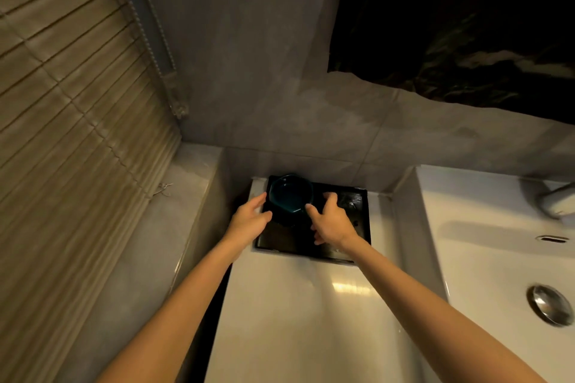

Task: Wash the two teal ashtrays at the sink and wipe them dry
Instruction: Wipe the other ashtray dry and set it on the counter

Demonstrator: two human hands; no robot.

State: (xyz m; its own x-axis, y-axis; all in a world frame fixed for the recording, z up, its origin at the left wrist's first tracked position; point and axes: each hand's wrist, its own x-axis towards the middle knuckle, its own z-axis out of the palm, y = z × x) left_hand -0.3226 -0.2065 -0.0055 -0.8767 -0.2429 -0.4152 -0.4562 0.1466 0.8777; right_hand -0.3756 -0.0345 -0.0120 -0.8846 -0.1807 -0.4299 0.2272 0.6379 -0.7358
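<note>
On the far-left corner of the black tray (361, 227), the roundish teal ashtray (289, 196) tips its mouth toward the camera. The left hand (250, 221) has loose, straight fingers at its side. The right hand (334, 224) is spread, thumb seemingly touching it.

The right hand (333, 222) is covering the middle of the black tray (357, 208), hiding anything beneath; right of the tray, a blurred faucet (560, 200) is running off the view's edge.
</note>
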